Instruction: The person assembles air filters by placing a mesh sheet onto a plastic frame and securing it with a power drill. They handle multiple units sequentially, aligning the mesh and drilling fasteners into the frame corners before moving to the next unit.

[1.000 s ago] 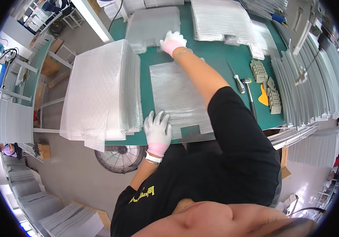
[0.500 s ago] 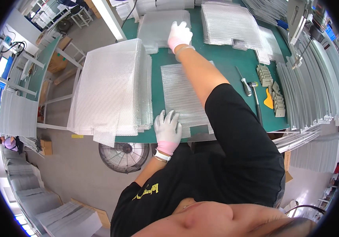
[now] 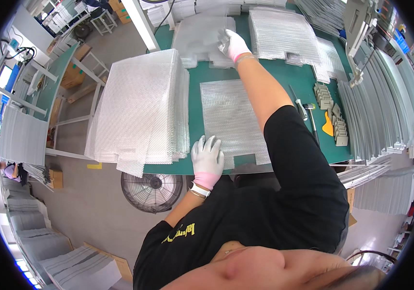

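We are in a factory workshop: stacked mesh sheets (image 3: 139, 106) at ten o'clock on a green counter (image 3: 279, 77), a hammer (image 3: 314, 124) and screwdriver (image 3: 301, 110) between two and three, an industrial floor fan (image 3: 155, 193) between seven and eight.

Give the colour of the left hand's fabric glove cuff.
The fabric glove cuff on the left hand is pink; best seen in the head view.

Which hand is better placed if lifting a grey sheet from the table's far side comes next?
Probably the right hand: it is at the right edge of the grey stack. The left hand is at the table's near side, by the mesh sheet.
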